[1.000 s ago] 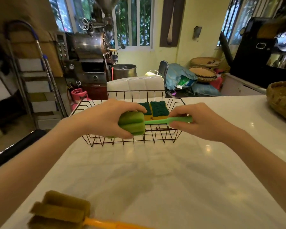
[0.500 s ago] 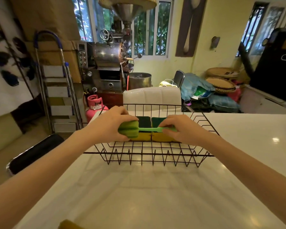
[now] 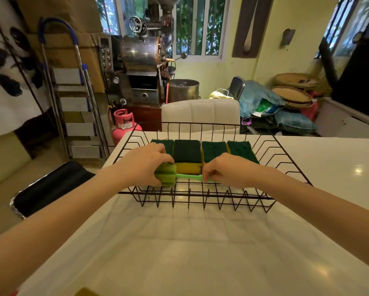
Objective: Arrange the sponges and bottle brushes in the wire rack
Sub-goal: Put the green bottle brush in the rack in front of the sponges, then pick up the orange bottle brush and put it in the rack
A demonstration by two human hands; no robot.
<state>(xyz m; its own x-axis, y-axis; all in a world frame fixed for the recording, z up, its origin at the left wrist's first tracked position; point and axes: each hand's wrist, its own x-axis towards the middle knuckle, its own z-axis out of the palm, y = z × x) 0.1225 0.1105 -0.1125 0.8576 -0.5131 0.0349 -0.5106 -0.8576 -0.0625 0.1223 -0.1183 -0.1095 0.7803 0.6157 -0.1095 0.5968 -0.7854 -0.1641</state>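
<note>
Green bottle brush (image 3: 170, 175) held level inside the wire rack (image 3: 200, 198), just in front of the sponges, low over the rack floor. Gripped at both ends: left hand (image 3: 144, 165) wrapped around the foam head, right hand (image 3: 226, 170) pinched shut on the thin handle (image 3: 189, 177). Two-handed hold likely chosen to keep the long brush parallel to the front rail and square with the sponge row, so as to lie flat in the free front strip rather than across the sponges. Four scouring sponges (image 3: 213, 151) set side by side along the back of the rack, dark green faces up, yellow foam showing at the near edge. Rack resting on the white worktop (image 3: 179, 253); olive-yellow scrap at the bottom edge possibly another brush, too little showing to tell.

Compared with half a second ago: brush lower and nearer the front rail, hands farther apart along it, more of the sponge row uncovered.
</note>
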